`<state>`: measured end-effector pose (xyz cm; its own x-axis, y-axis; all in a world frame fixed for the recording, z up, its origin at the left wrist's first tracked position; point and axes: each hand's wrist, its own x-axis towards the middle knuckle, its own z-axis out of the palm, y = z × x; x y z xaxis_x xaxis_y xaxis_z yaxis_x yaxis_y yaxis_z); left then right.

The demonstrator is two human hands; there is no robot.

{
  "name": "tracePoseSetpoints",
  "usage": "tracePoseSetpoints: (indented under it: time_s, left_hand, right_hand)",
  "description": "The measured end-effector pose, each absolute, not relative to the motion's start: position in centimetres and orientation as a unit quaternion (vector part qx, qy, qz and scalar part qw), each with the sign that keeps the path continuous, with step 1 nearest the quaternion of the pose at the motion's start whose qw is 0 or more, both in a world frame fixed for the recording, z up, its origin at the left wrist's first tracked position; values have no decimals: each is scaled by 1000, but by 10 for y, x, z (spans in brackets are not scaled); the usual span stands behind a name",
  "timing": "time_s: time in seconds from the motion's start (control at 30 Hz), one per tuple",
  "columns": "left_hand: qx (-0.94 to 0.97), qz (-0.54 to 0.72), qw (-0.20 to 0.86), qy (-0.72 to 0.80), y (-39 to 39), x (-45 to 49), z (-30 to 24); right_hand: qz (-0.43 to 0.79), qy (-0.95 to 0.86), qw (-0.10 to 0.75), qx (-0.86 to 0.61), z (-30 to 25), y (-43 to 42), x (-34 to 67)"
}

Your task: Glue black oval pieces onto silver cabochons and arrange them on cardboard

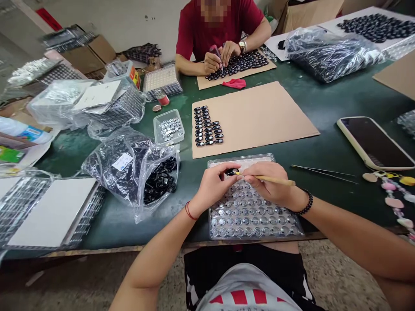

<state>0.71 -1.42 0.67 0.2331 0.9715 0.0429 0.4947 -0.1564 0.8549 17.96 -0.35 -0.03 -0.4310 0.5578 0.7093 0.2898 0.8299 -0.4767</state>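
My left hand (210,186) pinches a small black oval piece (229,172) between thumb and fingers. In my right hand (270,183) is a slim wooden-handled tool (280,179), its yellowish tip touching or close to the piece; fingers partly hide the contact. Both hands are over a clear plastic tray (259,157) with rows of round, shiny parts. Beyond it, a cardboard sheet (262,116) carries short rows of finished-looking black pieces (207,127) with silver centres. To the left, an open plastic bag (110,160) spills loose black pieces (160,181).
A small clear box (156,131) holds silver discs. Tweezers (324,172), a phone (378,142) and a beaded string (394,201) lie right. Stacked trays (53,211) stand left. Across the table, a person in a red shirt (191,32) works over another cardboard sheet (204,83).
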Motion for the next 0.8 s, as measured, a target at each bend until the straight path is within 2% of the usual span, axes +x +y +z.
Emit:
tracePoseSetpoints:
  time_s: [0.8]
  left_hand:
    - [693, 361, 356, 513, -17, 10, 1]
  right_hand:
    - [167, -826, 484, -237, -5, -3, 180]
